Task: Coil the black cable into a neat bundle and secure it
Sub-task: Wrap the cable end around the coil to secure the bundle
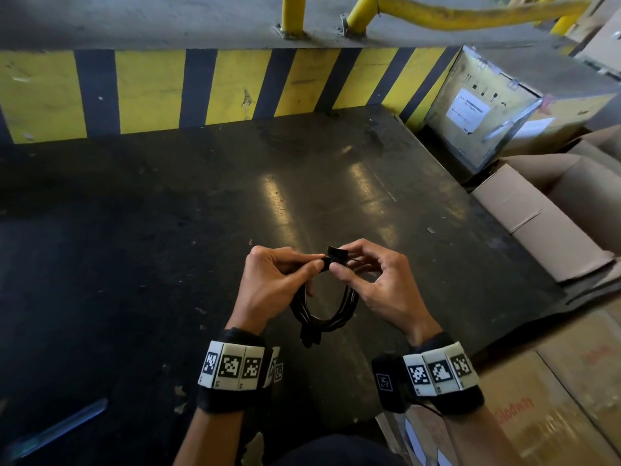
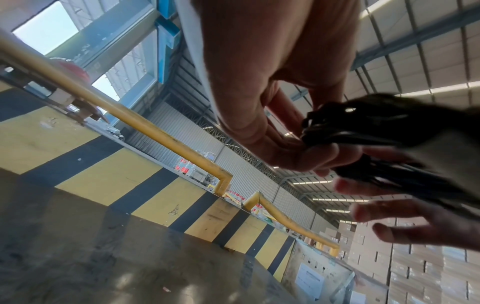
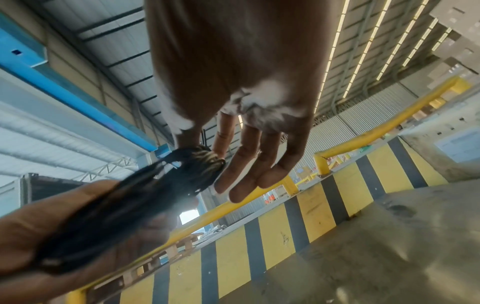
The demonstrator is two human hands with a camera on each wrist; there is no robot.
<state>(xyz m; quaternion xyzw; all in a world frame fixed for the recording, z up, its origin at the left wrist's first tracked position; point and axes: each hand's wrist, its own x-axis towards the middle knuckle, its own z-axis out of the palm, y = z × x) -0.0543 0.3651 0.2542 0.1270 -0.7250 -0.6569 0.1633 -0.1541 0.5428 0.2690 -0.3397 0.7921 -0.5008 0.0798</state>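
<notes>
A black cable [image 1: 324, 312] wound into a small coil hangs between both hands above the dark floor. My left hand [image 1: 275, 280] grips the top of the coil with curled fingers and thumb. My right hand [image 1: 373, 277] pinches a black strap [image 1: 337, 254] that wraps the top of the coil. The left wrist view shows the bundled cable [image 2: 363, 127] held against my left fingers [image 2: 298, 152]. Seen from the right wrist, the coil [image 3: 161, 185] is blurred, with my right hand's other fingers [image 3: 244, 170] stretched out beside it.
A yellow and black striped kerb [image 1: 201, 89] with a yellow rail [image 1: 470, 11] runs across the far side. A metal crate [image 1: 497, 105] and open cardboard boxes [image 1: 544, 216] stand at the right. More cartons [image 1: 554, 408] sit by my right forearm.
</notes>
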